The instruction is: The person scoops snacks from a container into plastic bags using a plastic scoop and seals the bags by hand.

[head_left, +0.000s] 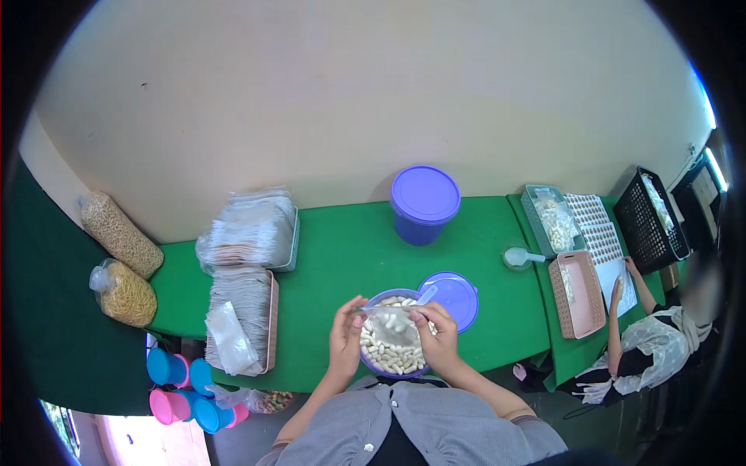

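Above open tub (395, 377), clear bag (392, 320), pinched by left hand (346, 335) and right hand (438, 337)

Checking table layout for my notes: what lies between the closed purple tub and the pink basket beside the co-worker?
In the head view, a small round container with a scoop sits on green cloth between that tub and basket.

The person wears a grey, finely textured cardigan (342, 426) with pale round buttons (368, 447) down the front, its two sides parting over a black undershirt (406, 446). The sleeves (527, 429) are loose and end well short of the wrists, leaving the forearms uncovered.
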The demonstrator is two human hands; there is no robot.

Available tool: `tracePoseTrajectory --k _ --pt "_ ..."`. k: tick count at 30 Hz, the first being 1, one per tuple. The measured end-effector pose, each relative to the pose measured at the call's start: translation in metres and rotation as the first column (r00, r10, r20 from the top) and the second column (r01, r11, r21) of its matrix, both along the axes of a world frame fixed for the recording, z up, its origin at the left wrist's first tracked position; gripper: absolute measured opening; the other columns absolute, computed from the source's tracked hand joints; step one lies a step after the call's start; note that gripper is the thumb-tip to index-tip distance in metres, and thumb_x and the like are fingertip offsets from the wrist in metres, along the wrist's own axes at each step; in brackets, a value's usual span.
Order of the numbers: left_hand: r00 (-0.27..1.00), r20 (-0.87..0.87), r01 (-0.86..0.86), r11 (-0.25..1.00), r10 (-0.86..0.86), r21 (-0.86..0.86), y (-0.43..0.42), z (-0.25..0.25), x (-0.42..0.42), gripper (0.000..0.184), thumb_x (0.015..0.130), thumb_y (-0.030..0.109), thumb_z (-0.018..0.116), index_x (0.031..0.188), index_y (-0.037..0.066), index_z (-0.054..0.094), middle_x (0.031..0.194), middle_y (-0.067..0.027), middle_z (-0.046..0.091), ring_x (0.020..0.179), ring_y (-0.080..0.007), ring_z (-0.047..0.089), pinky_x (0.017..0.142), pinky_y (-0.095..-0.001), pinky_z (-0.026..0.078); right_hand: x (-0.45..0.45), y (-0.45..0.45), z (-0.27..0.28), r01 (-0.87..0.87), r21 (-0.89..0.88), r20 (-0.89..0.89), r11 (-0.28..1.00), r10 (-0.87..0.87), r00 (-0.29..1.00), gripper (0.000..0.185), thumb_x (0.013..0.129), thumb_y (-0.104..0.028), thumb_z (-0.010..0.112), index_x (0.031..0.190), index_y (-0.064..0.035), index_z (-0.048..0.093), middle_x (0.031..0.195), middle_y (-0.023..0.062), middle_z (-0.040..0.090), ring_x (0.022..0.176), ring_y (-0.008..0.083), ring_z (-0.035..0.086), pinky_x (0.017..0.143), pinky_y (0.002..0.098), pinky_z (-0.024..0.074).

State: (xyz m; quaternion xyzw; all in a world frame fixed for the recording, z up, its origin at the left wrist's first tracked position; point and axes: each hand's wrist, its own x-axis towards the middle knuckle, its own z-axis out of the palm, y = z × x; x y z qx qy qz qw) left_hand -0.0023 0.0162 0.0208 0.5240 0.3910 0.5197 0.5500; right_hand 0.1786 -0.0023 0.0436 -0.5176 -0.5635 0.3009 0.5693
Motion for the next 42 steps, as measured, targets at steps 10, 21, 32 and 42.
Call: tracePoseTrajectory --k 10,21,32,42 --pt "0.984 0.008 -0.179 0.976 0.179 0.122 -0.007 0.005 0.018 0.063 0.094 0.022 0.056 0.146 0.003 0.025 0.147 -0.0189 0.031 0.129 -0.0283 0.042 0.108 -0.0382 0.031 -0.004 -0.005 0.003 -0.124 0.121 0.218 0.985 0.096 0.971 0.018 0.088 -0.007 0.061 0.103 -0.0018 0.069 0.084 0.0103 0.062 0.078 0.0227 0.058 0.07 0.0326 0.0454" --pt "0.998 -0.046 0.058 0.989 -0.052 0.138 -0.009 -0.012 0.011 0.046 0.093 0.017 0.057 0.133 -0.004 0.046 0.137 -0.015 0.045 0.124 -0.0248 0.048 0.106 -0.0367 0.036 -0.011 -0.005 -0.001 -0.168 0.207 0.357 0.964 0.085 0.93 0.026 0.083 -0.005 0.064 0.109 -0.0026 0.067 0.107 0.0127 0.062 0.096 0.0293 0.06 0.082 0.0365 0.0474" --pt "0.995 -0.071 0.07 0.998 -0.069 0.008 -0.014 -0.005 0.011 0.043 0.084 0.009 0.07 0.124 -0.001 0.058 0.12 -0.0136 0.062 0.112 -0.0192 0.057 0.098 -0.0315 0.042 -0.007 -0.008 -0.001 -0.193 0.143 0.396 0.971 0.123 0.91 0.027 0.081 -0.008 0.066 0.109 -0.0037 0.066 0.107 0.0119 0.058 0.1 0.0293 0.054 0.089 0.0386 0.0428" --pt "0.998 0.007 -0.069 0.997 0.069 -0.03 -0.021 -0.003 0.016 0.032 0.089 0.014 0.067 0.117 0.0 0.061 0.102 -0.0096 0.068 0.094 -0.0136 0.062 0.083 -0.0262 0.049 -0.001 -0.002 -0.01 -0.457 -0.223 -0.23 0.861 0.409 0.883 0.026 0.087 -0.015 0.067 0.109 -0.0008 0.064 0.112 0.0082 0.061 0.109 0.0166 0.055 0.093 0.0327 0.0427"
